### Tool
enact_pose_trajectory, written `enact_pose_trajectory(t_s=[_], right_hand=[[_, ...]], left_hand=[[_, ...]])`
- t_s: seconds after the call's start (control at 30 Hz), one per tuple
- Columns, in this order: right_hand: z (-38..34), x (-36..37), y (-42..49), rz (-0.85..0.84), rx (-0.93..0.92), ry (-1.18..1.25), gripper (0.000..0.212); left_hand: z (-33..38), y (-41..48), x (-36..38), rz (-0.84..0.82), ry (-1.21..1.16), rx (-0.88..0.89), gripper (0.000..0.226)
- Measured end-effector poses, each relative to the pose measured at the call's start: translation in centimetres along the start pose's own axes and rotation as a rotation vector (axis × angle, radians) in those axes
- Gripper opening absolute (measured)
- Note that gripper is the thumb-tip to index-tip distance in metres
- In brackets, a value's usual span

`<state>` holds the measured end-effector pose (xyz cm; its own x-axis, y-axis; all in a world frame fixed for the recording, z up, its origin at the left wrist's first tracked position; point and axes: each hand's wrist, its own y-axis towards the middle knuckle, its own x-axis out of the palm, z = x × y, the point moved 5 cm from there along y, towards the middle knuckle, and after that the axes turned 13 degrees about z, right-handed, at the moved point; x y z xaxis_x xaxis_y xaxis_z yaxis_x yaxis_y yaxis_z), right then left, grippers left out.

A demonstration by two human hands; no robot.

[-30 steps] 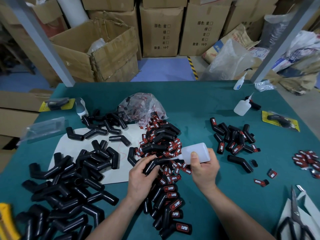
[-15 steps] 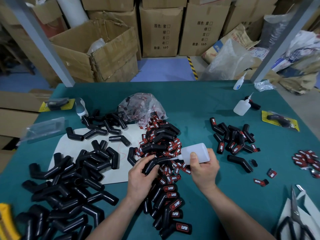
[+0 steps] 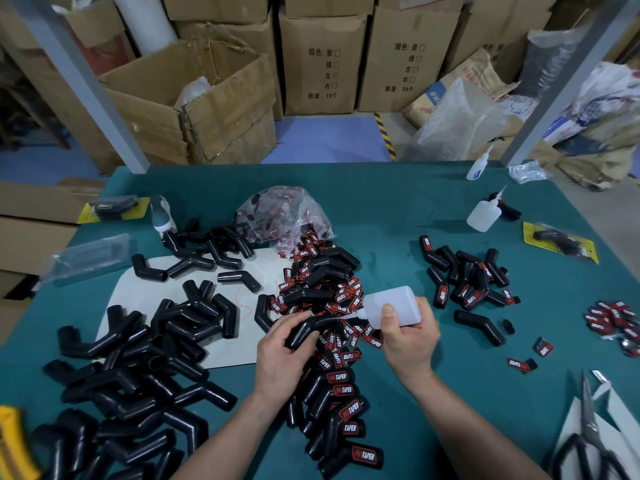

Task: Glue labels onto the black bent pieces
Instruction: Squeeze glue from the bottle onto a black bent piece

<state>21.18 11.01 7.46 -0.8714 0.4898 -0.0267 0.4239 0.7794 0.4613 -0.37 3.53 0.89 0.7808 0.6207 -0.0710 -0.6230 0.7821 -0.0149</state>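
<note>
My left hand (image 3: pixel 281 355) grips a black bent piece (image 3: pixel 311 328) over the middle of the green table (image 3: pixel 398 209). My right hand (image 3: pixel 408 334) holds a translucent glue bottle (image 3: pixel 393 306) on its side, its nozzle tip touching the upper arm of that piece. Beneath both hands lies a heap of red-and-black labels (image 3: pixel 332 299) mixed with labelled pieces. Several unlabelled bent pieces (image 3: pixel 138 358) are piled at the left, partly on a white sheet (image 3: pixel 145 296).
A clear bag of labels (image 3: pixel 287 213) sits behind the heap. Labelled pieces (image 3: pixel 467 275) lie at the right, with loose labels (image 3: pixel 613 320) further right. Two more glue bottles (image 3: pixel 483 213) stand at the back right. Scissors (image 3: pixel 588 441) lie at the near right corner. Cardboard boxes (image 3: pixel 322 57) stand beyond the table.
The hands, the held piece and the bottle have barely shifted; the nozzle stays on the piece.
</note>
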Motion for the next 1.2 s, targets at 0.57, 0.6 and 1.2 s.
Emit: enact_pose_trajectory(t_s=[0.57, 0.6, 1.2], right_hand=[[-0.3, 0.1, 0.1, 0.004, -0.028, -0.009, 0.021], [-0.3, 0.1, 0.1, 0.002, -0.030, -0.008, 0.021], [-0.5, 0.1, 0.0, -0.015, -0.014, -0.018, 0.025]], left_hand=[[0.9, 0.0, -0.1, 0.024, 0.088, 0.132, 0.061], [0.9, 0.0, -0.1, 0.027, 0.092, 0.138, 0.062], [1.4, -0.2, -0.1, 0.021, 0.059, 0.124, 0.059]])
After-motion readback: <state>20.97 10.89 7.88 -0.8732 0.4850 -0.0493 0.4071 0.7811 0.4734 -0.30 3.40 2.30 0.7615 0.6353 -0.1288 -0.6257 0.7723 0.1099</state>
